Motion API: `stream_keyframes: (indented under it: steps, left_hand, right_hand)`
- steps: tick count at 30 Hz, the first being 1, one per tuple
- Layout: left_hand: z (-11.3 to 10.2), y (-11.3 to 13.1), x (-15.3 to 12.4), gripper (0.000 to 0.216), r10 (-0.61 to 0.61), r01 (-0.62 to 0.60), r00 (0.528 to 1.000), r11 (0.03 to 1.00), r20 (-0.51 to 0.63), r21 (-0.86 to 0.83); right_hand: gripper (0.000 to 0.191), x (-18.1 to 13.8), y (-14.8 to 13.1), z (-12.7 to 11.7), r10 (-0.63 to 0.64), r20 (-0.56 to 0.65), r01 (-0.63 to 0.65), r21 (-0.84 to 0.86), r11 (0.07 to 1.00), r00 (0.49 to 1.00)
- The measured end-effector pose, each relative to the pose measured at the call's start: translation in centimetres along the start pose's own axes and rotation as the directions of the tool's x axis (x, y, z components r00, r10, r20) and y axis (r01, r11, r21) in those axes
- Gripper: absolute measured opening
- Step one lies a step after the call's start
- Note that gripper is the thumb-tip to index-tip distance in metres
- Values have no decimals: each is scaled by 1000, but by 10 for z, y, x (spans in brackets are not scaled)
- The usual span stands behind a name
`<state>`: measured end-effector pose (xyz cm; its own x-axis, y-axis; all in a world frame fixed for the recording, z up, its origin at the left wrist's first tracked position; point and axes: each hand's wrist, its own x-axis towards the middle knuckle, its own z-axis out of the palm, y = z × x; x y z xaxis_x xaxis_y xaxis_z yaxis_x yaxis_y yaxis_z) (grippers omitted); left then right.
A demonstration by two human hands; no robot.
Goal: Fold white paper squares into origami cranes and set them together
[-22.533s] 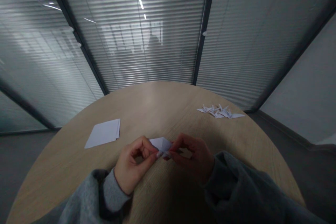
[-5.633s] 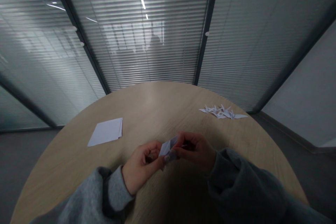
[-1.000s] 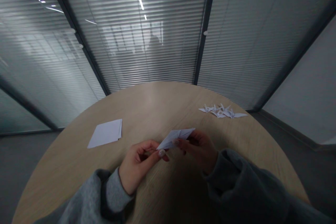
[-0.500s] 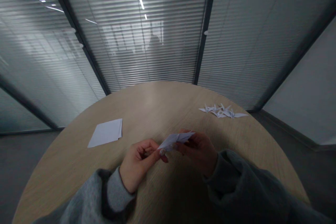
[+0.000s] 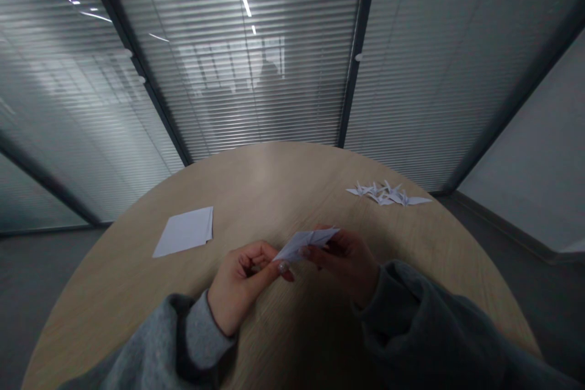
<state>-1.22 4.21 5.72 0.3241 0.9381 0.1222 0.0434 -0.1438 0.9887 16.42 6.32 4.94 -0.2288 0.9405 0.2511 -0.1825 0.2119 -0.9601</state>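
Observation:
A piece of folded white paper (image 5: 295, 246), long and diamond-like with creases, is held between both hands above the near part of the table. My left hand (image 5: 244, 280) pinches its left tip between thumb and fingers. On the other side, my right hand (image 5: 345, 265) grips the right part, with the thumb on the near face and the fingers behind, partly hidden by the paper. Several folded paper cranes (image 5: 386, 193) lie in a cluster farther off to the right. A small stack of white paper sheets (image 5: 185, 231) rests to the left of my left hand.
The round wooden table (image 5: 269, 189) has a curved far edge close to glass panels with blinds (image 5: 283, 109). Dark frame posts (image 5: 351, 85) stand between the panels. A pale wall (image 5: 534, 158) rises at the right, beyond the grey floor.
The hands stay almost where they were. My right thumb has shifted very slightly on the folded paper; the sheets and cranes have not moved.

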Motion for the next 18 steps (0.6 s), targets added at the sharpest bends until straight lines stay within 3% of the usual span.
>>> stream_keyframes:
  steps: [7,18]
  left_hand:
    - [-1,1,-1,25,-8,8,1000,1000,4,2]
    - [-1,2,0,24,-14,13,1000,1000,-19,-19]
  right_hand:
    - [39,0,2,0,1,-43,-1,-10,1000,999]
    - [36,-1,-2,-1,-14,-7,14,-83,996,1000]
